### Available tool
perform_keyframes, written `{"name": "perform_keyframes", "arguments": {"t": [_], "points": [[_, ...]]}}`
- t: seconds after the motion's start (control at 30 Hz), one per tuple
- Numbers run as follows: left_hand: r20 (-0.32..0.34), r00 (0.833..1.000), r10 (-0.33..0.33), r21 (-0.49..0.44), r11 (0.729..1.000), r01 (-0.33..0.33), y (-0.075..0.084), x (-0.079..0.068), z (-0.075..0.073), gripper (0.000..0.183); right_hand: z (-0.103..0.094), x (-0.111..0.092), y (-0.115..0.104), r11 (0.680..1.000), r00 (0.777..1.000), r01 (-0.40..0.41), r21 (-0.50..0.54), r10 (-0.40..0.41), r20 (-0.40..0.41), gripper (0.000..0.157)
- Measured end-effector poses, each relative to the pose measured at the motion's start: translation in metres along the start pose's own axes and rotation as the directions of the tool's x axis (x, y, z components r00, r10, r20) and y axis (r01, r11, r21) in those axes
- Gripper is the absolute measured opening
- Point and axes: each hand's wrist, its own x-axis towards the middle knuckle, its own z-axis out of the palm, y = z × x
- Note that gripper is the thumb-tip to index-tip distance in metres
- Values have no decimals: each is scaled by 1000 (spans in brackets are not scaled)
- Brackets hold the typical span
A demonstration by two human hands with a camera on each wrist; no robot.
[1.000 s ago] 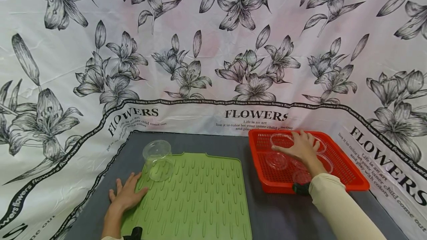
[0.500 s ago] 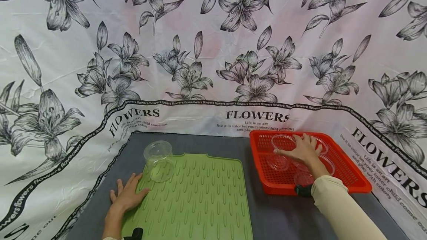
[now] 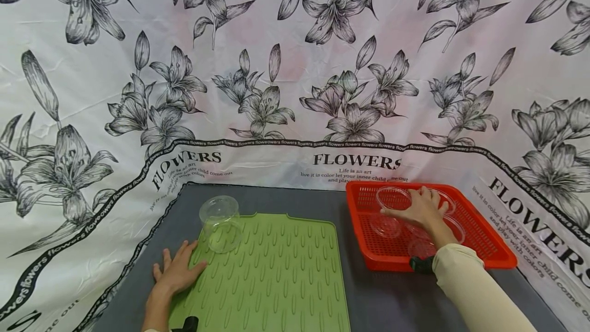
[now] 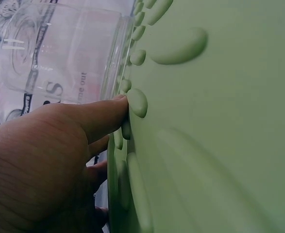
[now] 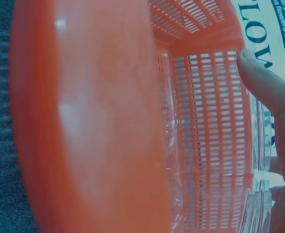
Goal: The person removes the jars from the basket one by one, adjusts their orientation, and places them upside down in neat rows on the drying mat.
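Note:
My right hand [image 3: 421, 211] is over the red plastic basket [image 3: 490, 250], fingers spread, thumb out to the left. Several clear plastic cups [image 3: 393, 198] stand upright in the basket, their rims right by the fingers. In the right wrist view, the thumb [image 5: 263, 80] is straight and a cup rim [image 5: 261, 131] lies between it and the other fingers, which are partly hidden. My left hand [image 3: 177, 270] rests with spread fingers at the left edge of the green ridged mat [image 3: 276, 275]. Ahead of it, one clear cup [image 3: 220, 224] stands upside down on the mat's far left corner.
A dark grey tabletop [image 3: 359, 296] lies beneath the mat and basket. Behind and at the sides hangs a white cloth [image 3: 262, 168] printed with flowers. The basket's raised, slotted wall [image 5: 108, 121] fills much of the right wrist view.
My right hand has shifted slightly to the right over the cups, its fingers drawn in a little. My left hand stays at the mat's edge.

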Motion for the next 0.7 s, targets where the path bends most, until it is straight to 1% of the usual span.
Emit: {"name": "perform_keyframes", "arguments": {"t": [0.37, 0.7], "points": [[-10, 1000, 0, 4, 1000, 0, 1, 0, 1, 81, 1, 2, 3, 1000, 1000, -7, -5, 7, 10, 127], [-14, 1000, -3, 6, 1000, 3, -2, 1, 1, 82, 0, 3, 3, 999, 999, 27, 20, -27, -41, 119]]}}
